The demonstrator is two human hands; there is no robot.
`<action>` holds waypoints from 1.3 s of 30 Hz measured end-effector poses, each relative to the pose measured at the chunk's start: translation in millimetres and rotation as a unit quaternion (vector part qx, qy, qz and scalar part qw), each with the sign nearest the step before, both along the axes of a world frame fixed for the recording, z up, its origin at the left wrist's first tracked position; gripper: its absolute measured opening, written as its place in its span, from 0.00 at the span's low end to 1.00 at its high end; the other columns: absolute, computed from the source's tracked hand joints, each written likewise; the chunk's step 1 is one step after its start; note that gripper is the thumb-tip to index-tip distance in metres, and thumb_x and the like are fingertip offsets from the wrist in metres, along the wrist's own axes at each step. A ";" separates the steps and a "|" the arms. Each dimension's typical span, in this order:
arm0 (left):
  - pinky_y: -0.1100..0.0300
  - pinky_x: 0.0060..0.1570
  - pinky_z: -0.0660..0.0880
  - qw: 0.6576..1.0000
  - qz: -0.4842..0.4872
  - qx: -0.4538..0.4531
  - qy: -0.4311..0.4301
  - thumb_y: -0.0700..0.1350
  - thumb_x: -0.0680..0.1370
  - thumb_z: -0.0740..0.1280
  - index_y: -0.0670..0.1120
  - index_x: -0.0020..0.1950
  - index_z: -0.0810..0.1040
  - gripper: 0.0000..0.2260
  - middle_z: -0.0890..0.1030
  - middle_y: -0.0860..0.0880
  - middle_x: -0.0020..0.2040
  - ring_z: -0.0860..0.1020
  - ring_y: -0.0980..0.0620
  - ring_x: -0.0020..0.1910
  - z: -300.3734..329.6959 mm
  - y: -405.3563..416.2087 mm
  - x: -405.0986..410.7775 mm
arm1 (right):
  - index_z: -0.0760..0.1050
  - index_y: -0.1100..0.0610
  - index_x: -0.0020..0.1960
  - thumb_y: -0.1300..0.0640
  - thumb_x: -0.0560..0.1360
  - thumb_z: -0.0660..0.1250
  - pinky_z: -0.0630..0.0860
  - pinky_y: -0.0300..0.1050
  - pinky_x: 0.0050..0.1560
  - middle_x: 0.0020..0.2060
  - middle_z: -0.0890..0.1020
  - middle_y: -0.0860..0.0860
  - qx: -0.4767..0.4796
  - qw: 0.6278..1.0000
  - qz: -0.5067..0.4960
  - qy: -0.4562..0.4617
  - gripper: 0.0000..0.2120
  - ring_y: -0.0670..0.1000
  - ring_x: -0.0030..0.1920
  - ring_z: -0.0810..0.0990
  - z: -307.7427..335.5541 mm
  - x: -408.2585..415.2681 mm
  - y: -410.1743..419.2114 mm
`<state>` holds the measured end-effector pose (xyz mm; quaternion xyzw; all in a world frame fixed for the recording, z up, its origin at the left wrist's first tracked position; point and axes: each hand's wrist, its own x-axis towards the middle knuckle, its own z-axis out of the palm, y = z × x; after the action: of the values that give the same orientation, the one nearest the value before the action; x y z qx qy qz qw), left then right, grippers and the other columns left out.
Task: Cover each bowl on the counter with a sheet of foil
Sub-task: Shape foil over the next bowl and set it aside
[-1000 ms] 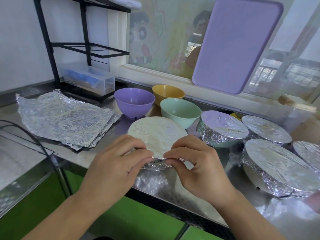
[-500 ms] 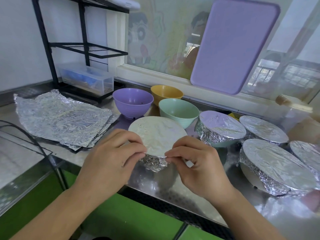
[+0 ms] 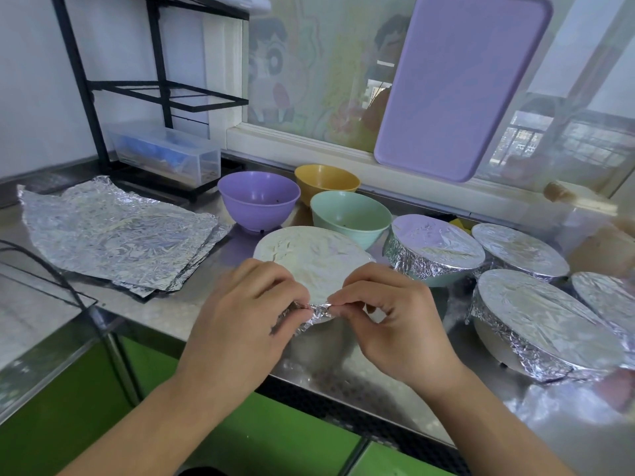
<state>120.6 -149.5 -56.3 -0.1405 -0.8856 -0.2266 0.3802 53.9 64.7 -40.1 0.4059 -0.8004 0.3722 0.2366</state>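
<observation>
A bowl with foil stretched flat over its top (image 3: 312, 259) stands at the counter's middle front. My left hand (image 3: 240, 324) and my right hand (image 3: 391, 324) both pinch the crumpled foil edge (image 3: 318, 312) at the bowl's near rim. Behind it stand three uncovered bowls: purple (image 3: 258, 199), yellow (image 3: 326, 180) and mint green (image 3: 350, 218). To the right sit several foil-covered bowls, the closest ones at middle right (image 3: 433, 249) and front right (image 3: 543, 324). A stack of foil sheets (image 3: 117, 235) lies flat on the left.
A black wire rack (image 3: 103, 97) with a clear plastic box (image 3: 168, 156) stands at the back left. A purple cutting board (image 3: 460, 87) leans on the window. A black cable (image 3: 51, 266) crosses the glass-topped surface at the left. The steel counter edge (image 3: 343, 403) runs below my hands.
My hands have shifted slightly along the near rim, fingertips now drawn closer together and pinching the foil fold. The bowl stays where it was.
</observation>
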 end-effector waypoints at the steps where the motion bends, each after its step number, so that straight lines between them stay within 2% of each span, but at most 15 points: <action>1: 0.55 0.52 0.70 1.000 0.004 -0.008 0.000 0.49 0.73 0.79 0.50 0.45 0.83 0.07 0.77 0.57 0.47 0.74 0.51 0.49 0.3 0.9 0.0 | 0.87 0.56 0.45 0.66 0.73 0.79 0.73 0.33 0.45 0.42 0.82 0.45 0.000 1.000 0.005 -0.005 0.07 0.44 0.43 0.80 0.5 0.4 0.0; 5: 0.61 0.45 0.71 1.000 0.010 -0.005 -0.014 0.50 0.74 0.78 0.51 0.45 0.81 0.08 0.75 0.58 0.47 0.74 0.53 0.49 -0.3 3.9 0.8 | 0.86 0.54 0.44 0.61 0.74 0.80 0.72 0.35 0.45 0.42 0.81 0.44 0.008 1.000 0.003 -0.006 0.04 0.44 0.41 0.78 0.9 0.7 -2.2; 9: 0.60 0.37 0.75 0.999 0.002 0.020 -0.044 0.50 0.75 0.78 0.53 0.47 0.80 0.08 0.74 0.59 0.49 0.73 0.59 0.48 -2.1 4.1 0.9 | 0.84 0.55 0.44 0.60 0.75 0.79 0.71 0.35 0.43 0.42 0.80 0.44 0.026 0.999 0.000 0.018 0.04 0.42 0.41 0.76 -0.6 1.1 -5.9; 13: 0.64 0.40 0.74 0.996 -0.014 0.054 -0.070 0.49 0.76 0.77 0.54 0.48 0.79 0.07 0.72 0.61 0.50 0.75 0.60 0.46 -3.7 2.0 0.0 | 0.85 0.56 0.43 0.61 0.75 0.79 0.73 0.36 0.44 0.42 0.81 0.45 0.008 1.000 -0.004 0.026 0.04 0.44 0.41 0.78 -3.2 0.3 -7.3; 16: 0.62 0.43 0.75 0.995 -0.027 0.058 -0.071 0.46 0.76 0.76 0.53 0.49 0.79 0.07 0.72 0.60 0.50 0.77 0.59 0.47 -4.1 3.8 0.6 | 0.86 0.56 0.43 0.61 0.75 0.79 0.73 0.35 0.43 0.41 0.81 0.45 0.003 1.000 0.004 0.019 0.04 0.43 0.40 0.77 -3.6 2.5 -12.9; 20: 0.53 0.42 0.79 0.994 -0.027 0.068 -0.082 0.44 0.77 0.75 0.55 0.50 0.79 0.08 0.73 0.60 0.51 0.78 0.56 0.48 -1.3 -2.2 0.6 | 0.87 0.55 0.45 0.64 0.75 0.78 0.76 0.43 0.38 0.43 0.82 0.45 -0.021 0.999 0.026 -0.020 0.05 0.48 0.37 0.80 3.4 -0.1 -3.7; 23: 0.51 0.44 0.80 0.992 -0.034 0.091 -0.083 0.44 0.77 0.75 0.57 0.50 0.80 0.09 0.74 0.60 0.53 0.79 0.55 0.49 2.2 -7.5 1.6 | 0.87 0.55 0.46 0.66 0.73 0.80 0.72 0.36 0.41 0.43 0.82 0.45 -0.024 0.999 -0.004 -0.037 0.07 0.48 0.40 0.81 6.6 -7.3 10.8; 25: 0.52 0.44 0.79 0.990 -0.050 0.098 -0.085 0.47 0.77 0.75 0.58 0.51 0.81 0.07 0.74 0.60 0.53 0.79 0.56 0.49 4.8 -3.8 4.2 | 0.87 0.54 0.44 0.66 0.73 0.80 0.72 0.36 0.42 0.43 0.82 0.44 -0.012 0.999 -0.004 -0.046 0.08 0.48 0.40 0.81 4.9 -8.5 12.0; 29: 0.56 0.43 0.78 0.995 -0.044 0.058 -0.072 0.56 0.79 0.72 0.57 0.51 0.81 0.05 0.73 0.61 0.53 0.76 0.59 0.52 4.1 7.1 0.3 | 0.86 0.55 0.43 0.66 0.73 0.80 0.76 0.43 0.39 0.41 0.81 0.45 -0.014 1.000 0.004 -0.018 0.07 0.48 0.39 0.80 -0.6 -6.0 1.8; 34: 0.50 0.38 0.79 0.999 -0.011 0.016 -0.039 0.50 0.78 0.75 0.53 0.49 0.80 0.05 0.74 0.59 0.50 0.76 0.55 0.51 -0.2 7.9 -7.1 | 0.86 0.55 0.44 0.66 0.74 0.79 0.75 0.40 0.39 0.41 0.81 0.46 -0.014 1.000 -0.008 0.000 0.07 0.46 0.38 0.78 -4.4 -1.8 -3.0; 39: 0.52 0.37 0.77 0.999 -0.002 0.015 -0.038 0.47 0.77 0.76 0.52 0.46 0.79 0.07 0.75 0.60 0.47 0.75 0.56 0.48 1.7 9.5 -7.1 | 0.87 0.56 0.45 0.64 0.75 0.79 0.75 0.38 0.40 0.42 0.81 0.46 -0.012 1.000 -0.015 0.012 0.05 0.42 0.38 0.76 -7.9 0.1 -5.5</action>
<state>113.5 -140.0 -54.6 -0.1277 -0.8957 -0.2458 0.3478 54.0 59.2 -48.0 0.3955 -0.7988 0.3733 0.2571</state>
